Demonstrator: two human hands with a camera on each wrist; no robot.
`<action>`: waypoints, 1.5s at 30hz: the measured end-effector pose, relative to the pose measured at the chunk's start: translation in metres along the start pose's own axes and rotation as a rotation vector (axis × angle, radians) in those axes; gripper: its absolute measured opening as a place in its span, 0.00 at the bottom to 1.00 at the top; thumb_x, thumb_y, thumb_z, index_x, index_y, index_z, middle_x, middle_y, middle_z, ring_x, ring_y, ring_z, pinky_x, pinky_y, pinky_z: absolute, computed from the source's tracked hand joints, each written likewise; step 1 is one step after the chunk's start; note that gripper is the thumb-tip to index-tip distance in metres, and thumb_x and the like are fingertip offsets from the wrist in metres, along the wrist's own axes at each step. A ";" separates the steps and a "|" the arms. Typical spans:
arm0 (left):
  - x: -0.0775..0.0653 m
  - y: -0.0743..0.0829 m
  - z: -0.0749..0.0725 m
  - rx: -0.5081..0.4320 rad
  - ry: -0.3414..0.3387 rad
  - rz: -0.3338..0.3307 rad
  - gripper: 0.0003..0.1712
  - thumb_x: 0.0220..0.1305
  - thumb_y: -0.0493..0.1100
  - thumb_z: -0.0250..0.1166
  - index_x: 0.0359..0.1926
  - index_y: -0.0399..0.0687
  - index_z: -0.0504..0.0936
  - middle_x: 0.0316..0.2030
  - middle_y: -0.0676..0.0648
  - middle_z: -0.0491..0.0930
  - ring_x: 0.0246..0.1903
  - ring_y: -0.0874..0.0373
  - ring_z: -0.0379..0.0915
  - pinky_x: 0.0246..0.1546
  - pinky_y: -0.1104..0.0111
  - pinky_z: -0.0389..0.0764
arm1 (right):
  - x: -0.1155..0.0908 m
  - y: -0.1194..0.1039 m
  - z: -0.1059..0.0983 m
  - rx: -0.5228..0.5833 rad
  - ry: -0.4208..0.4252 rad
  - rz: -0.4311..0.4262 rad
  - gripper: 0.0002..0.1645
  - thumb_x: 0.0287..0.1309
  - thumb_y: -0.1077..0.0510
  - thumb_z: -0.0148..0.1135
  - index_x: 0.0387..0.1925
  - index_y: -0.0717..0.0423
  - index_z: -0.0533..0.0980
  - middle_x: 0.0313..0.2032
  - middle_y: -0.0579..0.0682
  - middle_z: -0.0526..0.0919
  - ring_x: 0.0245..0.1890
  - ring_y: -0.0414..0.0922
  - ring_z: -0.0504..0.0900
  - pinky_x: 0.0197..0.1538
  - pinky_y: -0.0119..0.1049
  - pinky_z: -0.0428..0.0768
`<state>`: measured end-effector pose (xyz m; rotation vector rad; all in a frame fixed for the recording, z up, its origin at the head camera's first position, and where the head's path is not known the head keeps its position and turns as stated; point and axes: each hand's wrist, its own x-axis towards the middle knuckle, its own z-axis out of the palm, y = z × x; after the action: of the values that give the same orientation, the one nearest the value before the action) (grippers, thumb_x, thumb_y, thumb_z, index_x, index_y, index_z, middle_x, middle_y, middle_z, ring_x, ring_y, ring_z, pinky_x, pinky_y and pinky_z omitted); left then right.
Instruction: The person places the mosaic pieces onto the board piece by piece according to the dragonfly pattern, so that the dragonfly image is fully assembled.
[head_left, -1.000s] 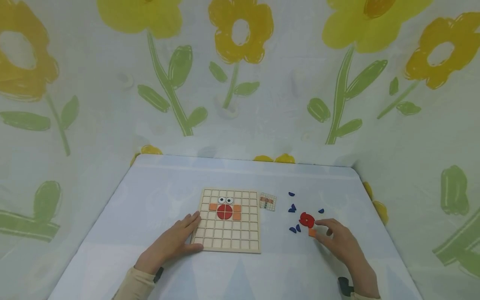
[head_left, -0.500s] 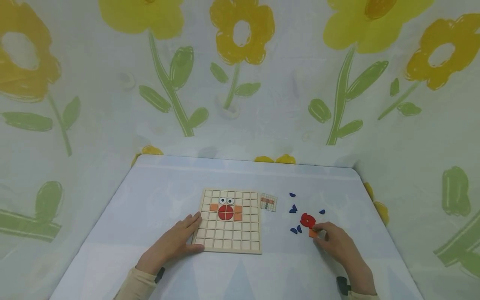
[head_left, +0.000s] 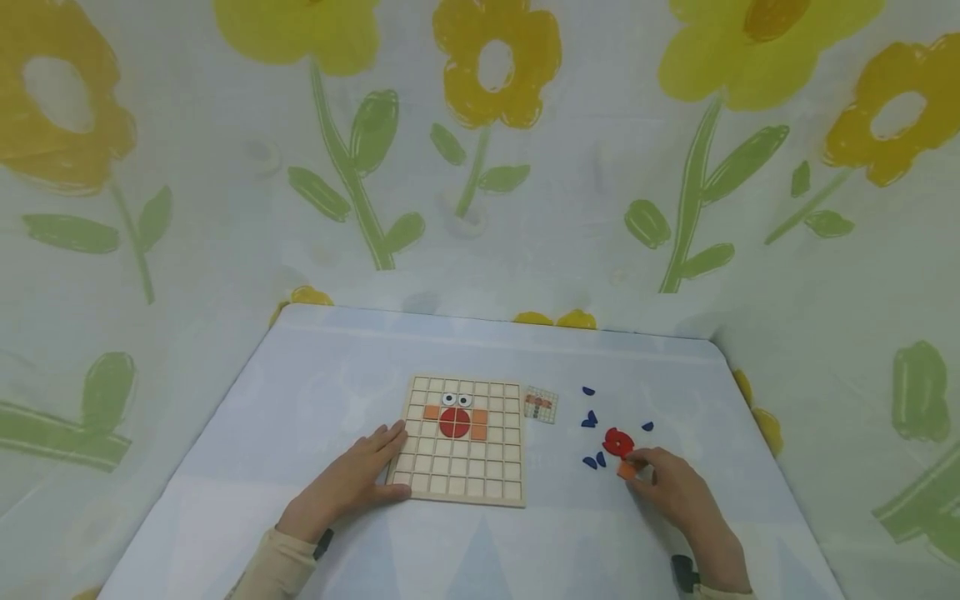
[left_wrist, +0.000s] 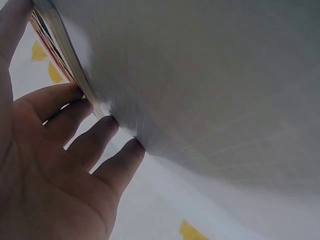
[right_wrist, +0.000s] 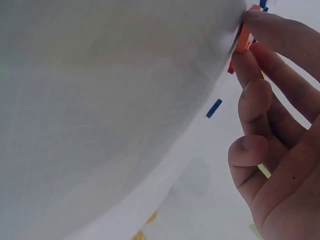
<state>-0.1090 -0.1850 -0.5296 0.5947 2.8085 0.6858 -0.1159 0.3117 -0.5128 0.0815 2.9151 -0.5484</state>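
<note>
In the head view my left hand (head_left: 347,478) rests along the left edge of a wooden grid board (head_left: 495,476), fingers stretched out. The left wrist view shows those fingertips (left_wrist: 131,148) at the board's side. Two eye tiles (head_left: 457,400), a red disc of quarter pieces (head_left: 454,422) and several orange squares (head_left: 478,432) lie in the grid. To the right, my right hand (head_left: 681,492) pinches an orange square tile (right_wrist: 244,38) between thumb and fingers. Red curved pieces (head_left: 618,442) lie just beyond that tile, beside the fingertips.
Several dark blue half-round pieces (head_left: 590,421) are scattered around the red ones. A small pattern card (head_left: 541,405) lies at the board's right side. The white table (head_left: 360,350) ends at a flower-patterned cloth wall (head_left: 558,208).
My right thumb and fingers have closed onto the orange square tile, which now tilts slightly. The left hand stays on the board, while the head view has shifted a little.
</note>
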 end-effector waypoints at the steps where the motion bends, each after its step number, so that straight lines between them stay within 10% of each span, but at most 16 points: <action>1: 0.000 0.000 0.000 0.001 -0.001 -0.001 0.54 0.59 0.64 0.71 0.76 0.39 0.62 0.78 0.43 0.55 0.76 0.40 0.50 0.75 0.46 0.55 | -0.001 -0.001 0.000 0.002 0.001 -0.003 0.22 0.55 0.57 0.76 0.52 0.55 0.83 0.40 0.49 0.83 0.33 0.47 0.74 0.35 0.39 0.82; 13: -0.001 0.000 -0.001 -0.004 -0.011 -0.005 0.54 0.59 0.64 0.72 0.76 0.40 0.61 0.78 0.44 0.55 0.76 0.41 0.50 0.75 0.46 0.55 | -0.006 -0.026 -0.003 0.018 0.104 -0.150 0.18 0.53 0.53 0.78 0.47 0.49 0.86 0.34 0.44 0.80 0.31 0.43 0.72 0.29 0.32 0.74; 32: 0.002 -0.002 0.000 0.002 -0.015 0.008 0.55 0.59 0.65 0.71 0.76 0.40 0.62 0.78 0.43 0.55 0.76 0.40 0.50 0.75 0.46 0.55 | 0.022 -0.092 0.016 0.087 0.316 -0.616 0.20 0.50 0.59 0.80 0.45 0.41 0.85 0.40 0.34 0.81 0.29 0.40 0.75 0.27 0.25 0.74; 45: 0.003 0.000 -0.001 0.002 -0.019 -0.002 0.54 0.59 0.64 0.71 0.76 0.39 0.62 0.78 0.44 0.55 0.76 0.41 0.49 0.75 0.46 0.55 | 0.039 -0.139 0.030 0.198 0.302 -0.691 0.22 0.54 0.57 0.78 0.51 0.41 0.84 0.47 0.38 0.83 0.32 0.39 0.75 0.28 0.25 0.74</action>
<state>-0.1120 -0.1844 -0.5288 0.5951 2.7918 0.6739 -0.1612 0.1718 -0.4981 -0.9218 3.1167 -0.9938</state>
